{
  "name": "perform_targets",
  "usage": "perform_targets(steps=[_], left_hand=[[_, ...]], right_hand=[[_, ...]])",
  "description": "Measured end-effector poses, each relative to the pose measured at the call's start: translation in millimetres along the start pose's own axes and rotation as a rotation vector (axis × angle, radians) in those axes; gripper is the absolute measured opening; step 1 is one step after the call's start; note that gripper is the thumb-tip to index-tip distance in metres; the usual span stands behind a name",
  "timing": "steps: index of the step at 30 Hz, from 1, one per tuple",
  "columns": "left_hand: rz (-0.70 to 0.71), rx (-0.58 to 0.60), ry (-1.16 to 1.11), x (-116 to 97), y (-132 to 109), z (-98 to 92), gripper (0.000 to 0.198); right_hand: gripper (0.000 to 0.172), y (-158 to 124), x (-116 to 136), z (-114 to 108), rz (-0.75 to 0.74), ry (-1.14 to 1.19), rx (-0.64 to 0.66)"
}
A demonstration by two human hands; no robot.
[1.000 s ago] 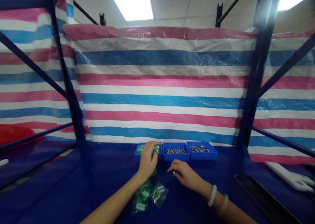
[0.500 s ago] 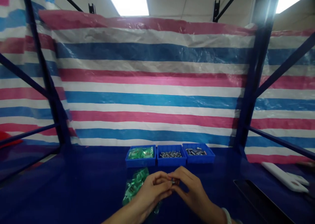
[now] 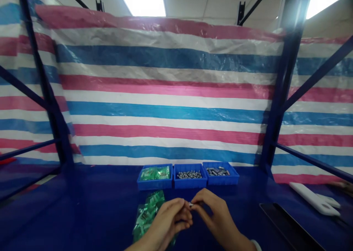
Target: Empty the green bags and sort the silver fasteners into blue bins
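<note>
Above the table's front, my left hand and my right hand meet at the fingertips. A small silvery metal part is pinched between them, mostly covered by the fingers; its exact kind is too small to make out. Both hands are closed, thumb against forefinger. Clear bags with green contents lie on the table beside and partly behind my left hand.
Three blue bins stand in a row behind the hands: a left bin with green packets, a middle bin with small metal pieces, a right bin with longer metal pieces. Rightward lie a black flat slab and a white device.
My fingers have shifted around the small metal part, and the right fingertips have drawn slightly apart from the left ones. The view has swung slightly, moving the scene a little left.
</note>
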State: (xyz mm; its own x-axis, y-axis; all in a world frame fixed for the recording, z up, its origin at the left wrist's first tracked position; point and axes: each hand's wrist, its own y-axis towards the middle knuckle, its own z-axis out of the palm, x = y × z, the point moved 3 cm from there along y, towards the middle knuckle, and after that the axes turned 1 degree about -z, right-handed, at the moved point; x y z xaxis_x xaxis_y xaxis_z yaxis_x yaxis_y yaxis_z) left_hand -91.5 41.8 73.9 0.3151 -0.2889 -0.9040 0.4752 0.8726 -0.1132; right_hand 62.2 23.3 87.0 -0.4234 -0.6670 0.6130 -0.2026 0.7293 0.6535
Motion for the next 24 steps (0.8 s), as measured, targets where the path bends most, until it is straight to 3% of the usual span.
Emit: perform_targets(steps=[4,6,9,11,15,19,22,24], left_hand=[[0.169,0.014,0.313,-10.9,-0.4,-1.5,0.034],[0.278,0.013,0.503,-19.6,-1.1,-2.4,0.027],[0.386,-0.047,0.620,-32.1,0.8,-8.9,0.017],[0.446,-0.143,0.596,-40.0,4.9,-18.2,0.014],[0.541,-0.350,0.490,-52.0,15.4,-42.0,0.017],[0.596,-0.433,0.466,-55.6,19.0,-53.4,0.018],[0.613,-0.430,0.477,-53.2,16.3,-50.9,0.018],[0.620,-0.424,0.497,-51.3,14.3,-48.4,0.017]], right_hand=[[0.019,-4.2,-14.0,13.4,0.299,0.360,0.009],[0.021,-1.0,-17.5,16.8,0.349,0.476,0.034],[0.021,20.6,-26.0,6.1,0.283,0.280,-0.041],[0.020,41.9,-35.3,-6.7,0.221,0.000,-0.116],[0.017,64.5,-50.4,-15.3,0.191,-0.171,-0.119],[0.018,35.4,-29.5,13.5,0.141,-0.161,0.087],[0.036,4.3,0.4,44.4,0.043,-0.127,0.390],[0.041,-6.9,10.3,55.5,0.065,-0.178,0.462]])
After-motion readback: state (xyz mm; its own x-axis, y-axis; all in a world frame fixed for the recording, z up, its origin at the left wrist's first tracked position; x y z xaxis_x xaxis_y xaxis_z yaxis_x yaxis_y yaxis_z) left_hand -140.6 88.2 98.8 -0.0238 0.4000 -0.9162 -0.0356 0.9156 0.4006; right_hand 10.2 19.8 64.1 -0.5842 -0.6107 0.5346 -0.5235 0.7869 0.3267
